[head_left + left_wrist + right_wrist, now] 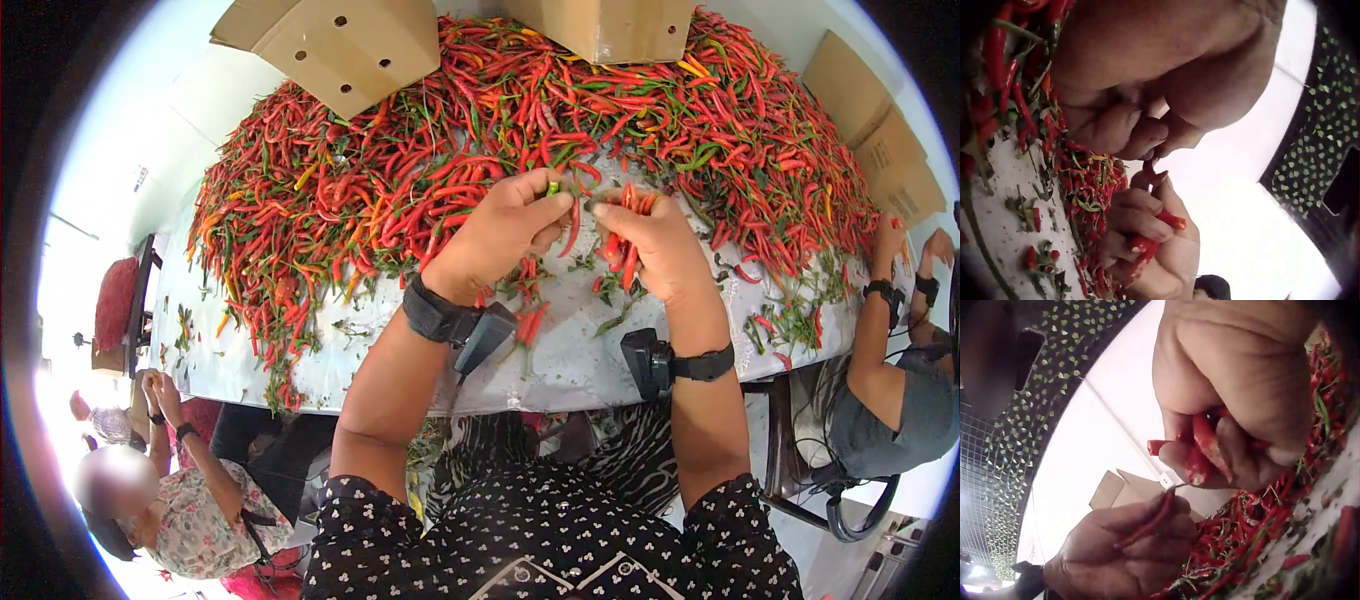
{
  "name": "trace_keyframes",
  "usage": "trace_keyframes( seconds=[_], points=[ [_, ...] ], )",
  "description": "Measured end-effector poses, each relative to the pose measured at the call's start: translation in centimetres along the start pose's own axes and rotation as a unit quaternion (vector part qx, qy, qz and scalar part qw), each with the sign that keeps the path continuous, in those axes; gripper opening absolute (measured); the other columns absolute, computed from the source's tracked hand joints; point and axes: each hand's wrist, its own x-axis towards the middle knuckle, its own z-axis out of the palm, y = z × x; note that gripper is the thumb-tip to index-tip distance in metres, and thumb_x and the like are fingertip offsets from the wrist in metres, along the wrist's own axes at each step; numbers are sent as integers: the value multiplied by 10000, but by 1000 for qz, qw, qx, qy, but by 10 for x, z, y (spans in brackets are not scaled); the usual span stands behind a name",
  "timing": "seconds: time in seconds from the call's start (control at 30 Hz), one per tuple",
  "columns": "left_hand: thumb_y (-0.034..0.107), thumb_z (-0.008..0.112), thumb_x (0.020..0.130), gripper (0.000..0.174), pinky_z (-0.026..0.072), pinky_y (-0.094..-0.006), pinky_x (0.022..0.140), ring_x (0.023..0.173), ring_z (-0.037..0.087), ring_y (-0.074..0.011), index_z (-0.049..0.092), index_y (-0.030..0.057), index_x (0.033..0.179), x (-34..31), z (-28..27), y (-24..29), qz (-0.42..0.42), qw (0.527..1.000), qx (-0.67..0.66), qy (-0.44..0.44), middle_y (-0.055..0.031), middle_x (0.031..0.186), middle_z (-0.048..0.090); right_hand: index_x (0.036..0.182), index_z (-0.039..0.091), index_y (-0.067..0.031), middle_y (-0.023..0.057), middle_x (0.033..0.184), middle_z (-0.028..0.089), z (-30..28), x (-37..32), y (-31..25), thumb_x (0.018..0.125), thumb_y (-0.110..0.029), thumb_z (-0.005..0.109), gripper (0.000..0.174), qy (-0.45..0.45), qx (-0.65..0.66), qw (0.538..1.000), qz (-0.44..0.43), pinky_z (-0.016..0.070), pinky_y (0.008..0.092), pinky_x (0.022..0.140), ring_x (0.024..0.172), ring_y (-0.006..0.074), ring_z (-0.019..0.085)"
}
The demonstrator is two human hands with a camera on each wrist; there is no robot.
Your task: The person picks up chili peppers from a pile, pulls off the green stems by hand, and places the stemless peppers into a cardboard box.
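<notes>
Beside the chilli heap [420,150], left hand [505,235] pinches 1 red chilli [572,232], long axis pointing away from the heap; right hand [655,250], just beside, clutches a chilli bundle [618,250].

Glossy smooth red chillies [520,130], matt brown cardboard boxes [340,45] (perforated), shiny plastic-looking table cover [570,360], black wrist straps [435,315]

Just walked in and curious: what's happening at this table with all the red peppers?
A person works at a table heaped with red chillies. The left hand pinches one chilli between its fingers, while the right hand grips a small bunch. Loose green stems lie scattered on the table before them. Other people are at either side.
</notes>
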Motion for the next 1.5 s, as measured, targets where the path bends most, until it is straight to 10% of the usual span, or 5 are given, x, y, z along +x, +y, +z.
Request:
trace_keyframes(
  seconds=[0.4, 0.7, 1.07, 1.2, 1.5],
  points=[
    [134, 536, 874, 92, 232, -187, 429, 475, 306, -12, 550, 58, 923, -1, 8, -2, 9, 998, -47, 45, 78, 628, 417, 805, 608, -15, 20, 617, 555, 9, -6, -4, 769, -193, 651, 186, -34, -31, 999, 5, 399, 219, 436, 487, 88, 508],
    [143, 567, 826, 123, 351, -208, 521, 595, 442, -43, 586, 21, 839, -7, 16, 13, 120, 962, 236, 72, 36, 667, 500, 798, 609, -19, 26, 628, 561, 8, -5, 0, 774, -194, 631, 178, -78, -15, 997, 24, 389, 225, 434, 484, 97, 507],
    [78, 618, 731, 132, 448, -304, 627, 662, 566, -184, 568, -14, 810, -1, 1, 6, 311, 743, 558, 200, -114, 736, 578, 823, 601, -19, 30, 659, 574, 10, -4, 5, 773, -174, 623, 164, -90, 18, 995, 38, 406, 234, 451, 495, 106, 514],
    [108, 639, 706, 174, 458, -334, 627, 662, 587, -241, 579, -8, 820, -18, 7, 29, 164, 833, 499, 174, -141, 732, 587, 865, 549, -40, 35, 639, 525, 1, -2, 4, 809, -155, 566, 128, -76, 119, 988, 56, 350, 216, 404, 475, 96, 472],
    [294, 638, 686, 277, 449, -435, 647, 751, 566, -349, 584, 50, 806, -84, 29, -2, 43, 718, 695, -6, -145, 766, 585, 793, 524, -76, 58, 714, 547, -9, 8, 11, 822, -199, 576, 136, -35, 263, 962, 58, 275, 174, 352, 531, 95, 491]
  ],
)
